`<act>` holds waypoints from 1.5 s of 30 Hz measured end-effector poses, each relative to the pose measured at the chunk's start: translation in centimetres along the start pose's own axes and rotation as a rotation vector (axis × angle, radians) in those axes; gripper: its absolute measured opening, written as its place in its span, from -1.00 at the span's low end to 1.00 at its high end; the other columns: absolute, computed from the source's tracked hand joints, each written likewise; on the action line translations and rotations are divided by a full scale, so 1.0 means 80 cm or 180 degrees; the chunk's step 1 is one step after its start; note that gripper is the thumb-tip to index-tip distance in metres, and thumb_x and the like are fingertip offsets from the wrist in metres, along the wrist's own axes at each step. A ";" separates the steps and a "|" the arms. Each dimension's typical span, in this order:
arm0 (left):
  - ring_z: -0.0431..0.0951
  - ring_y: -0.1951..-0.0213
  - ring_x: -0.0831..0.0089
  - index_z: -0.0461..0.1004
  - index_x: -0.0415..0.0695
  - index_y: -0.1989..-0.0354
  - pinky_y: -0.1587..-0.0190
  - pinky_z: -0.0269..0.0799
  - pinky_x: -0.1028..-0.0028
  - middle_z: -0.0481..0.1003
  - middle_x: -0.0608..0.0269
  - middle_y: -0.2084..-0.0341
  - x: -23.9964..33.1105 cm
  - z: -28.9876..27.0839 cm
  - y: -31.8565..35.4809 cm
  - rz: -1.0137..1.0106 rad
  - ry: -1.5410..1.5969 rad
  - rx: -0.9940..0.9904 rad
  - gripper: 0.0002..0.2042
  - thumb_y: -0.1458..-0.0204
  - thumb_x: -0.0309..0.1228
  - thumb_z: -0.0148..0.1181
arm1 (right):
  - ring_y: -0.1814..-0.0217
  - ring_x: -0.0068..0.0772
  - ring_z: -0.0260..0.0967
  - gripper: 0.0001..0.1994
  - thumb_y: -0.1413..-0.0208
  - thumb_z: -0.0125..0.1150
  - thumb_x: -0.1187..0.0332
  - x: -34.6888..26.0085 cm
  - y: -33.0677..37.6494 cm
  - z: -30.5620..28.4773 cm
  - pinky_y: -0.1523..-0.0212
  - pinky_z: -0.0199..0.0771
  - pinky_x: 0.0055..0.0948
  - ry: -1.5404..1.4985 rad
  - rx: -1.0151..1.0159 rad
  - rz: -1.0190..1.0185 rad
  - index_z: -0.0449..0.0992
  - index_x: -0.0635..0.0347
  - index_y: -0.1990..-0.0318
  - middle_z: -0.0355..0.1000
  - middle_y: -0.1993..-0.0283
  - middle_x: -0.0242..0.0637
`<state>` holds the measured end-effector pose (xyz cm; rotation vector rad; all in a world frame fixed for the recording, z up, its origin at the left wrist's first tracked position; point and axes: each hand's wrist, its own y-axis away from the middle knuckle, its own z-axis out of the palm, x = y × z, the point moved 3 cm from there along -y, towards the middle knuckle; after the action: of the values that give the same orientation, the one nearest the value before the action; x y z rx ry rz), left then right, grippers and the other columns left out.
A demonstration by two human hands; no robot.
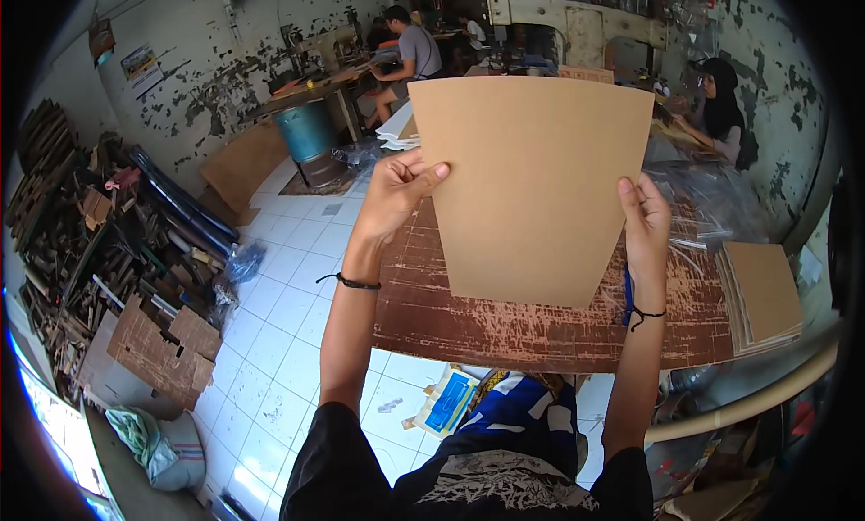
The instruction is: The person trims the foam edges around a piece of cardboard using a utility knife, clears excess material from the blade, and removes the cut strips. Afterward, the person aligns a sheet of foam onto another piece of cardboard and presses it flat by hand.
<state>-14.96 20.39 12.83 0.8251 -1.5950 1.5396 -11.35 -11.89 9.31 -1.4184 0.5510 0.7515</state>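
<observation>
A large plain brown cardboard sheet (536,188) is held up in front of me, above a worn brown worktable (414,314). My left hand (396,192) pinches its left edge, thumb on the near face and fingers behind. On the opposite edge, my right hand (646,217) grips it the same way, with the thumb in front. The sheet hides much of the table's middle. To the right of my right hand lies a stack of similar brown sheets (761,291) at the table's edge.
Clear plastic wrapping (707,197) lies at the table's far right. Beyond stand a blue drum (306,131) and a person (416,53) seated at a bench; another person (716,107) works at far right. Piled scraps (117,260) line the left wall. A cardboard tube (748,408) runs below right.
</observation>
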 end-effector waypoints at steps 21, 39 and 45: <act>0.64 0.21 0.53 0.44 -0.32 -0.06 0.16 0.59 0.50 0.63 0.06 0.16 0.038 0.002 -0.028 0.0446 0.0676 0.0152 -0.72 -0.21 -0.48 0.18 | -0.01 -0.61 0.44 -0.61 -0.32 0.16 0.26 -0.005 -0.011 0.016 0.01 0.43 -0.56 -0.0225 -0.0160 0.0207 0.38 0.36 -0.15 0.51 -0.04 -0.26; 0.62 0.25 0.58 0.40 -0.32 -0.19 0.27 0.56 0.54 0.64 0.14 0.19 0.017 0.003 -0.003 0.0767 -0.0679 0.1279 -0.58 -0.20 -0.41 0.23 | 0.13 -0.65 0.49 -0.57 -0.25 0.25 0.33 -0.022 -0.043 0.005 0.13 0.48 -0.64 -0.0452 0.0446 -0.0026 0.43 0.39 -0.20 0.59 0.06 -0.20; 0.63 0.29 0.54 0.58 -0.29 0.05 0.27 0.57 0.53 0.64 0.18 0.27 0.015 0.003 0.003 0.0700 -0.0285 0.1478 -0.74 -0.14 -0.42 0.30 | 0.14 -0.66 0.49 -0.60 -0.22 0.29 0.35 -0.028 -0.037 0.004 0.13 0.47 -0.66 -0.0290 0.0693 0.0003 0.48 0.37 -0.15 0.59 0.07 -0.24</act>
<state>-15.76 20.25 13.74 1.0006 -1.4452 2.1045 -10.66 -11.84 12.97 -1.1771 0.5454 0.7302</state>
